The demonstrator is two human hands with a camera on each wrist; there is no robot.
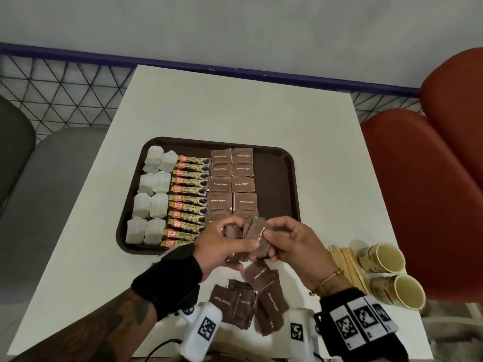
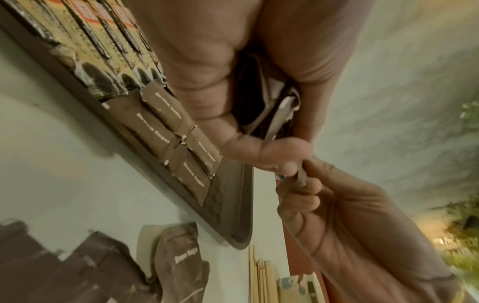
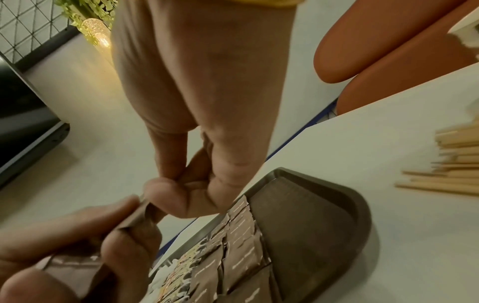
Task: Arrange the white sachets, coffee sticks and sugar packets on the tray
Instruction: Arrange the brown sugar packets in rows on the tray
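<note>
Holding a small fan of brown sugar packets (image 1: 257,237) between both hands above the tray's near right corner. Left hand (image 1: 224,244) curls fingers and thumb around the bunch from the left; right hand (image 1: 292,244) pinches the front packet's edge between thumb and fingers (image 2: 304,184). Both wrists wear black bands with marker tags.

Brown tray (image 1: 277,178) sits mid-surface. White sachets (image 1: 153,197) fill two columns along its left edge. Coffee sticks (image 1: 189,199) lie stacked in one column just beside them. Sugar packets on the tray (image 1: 231,184) form two columns right of the sticks, touching edge to edge; the tray's right strip shows bare brown base.

Loose sugar packets (image 1: 251,299) lie in a heap on the white surface (image 1: 235,111) at its near edge, below the hands. Wooden stirrers (image 1: 347,259) and two paper cups (image 1: 389,273), tipped on their sides, lie at the surface's near right corner.
</note>
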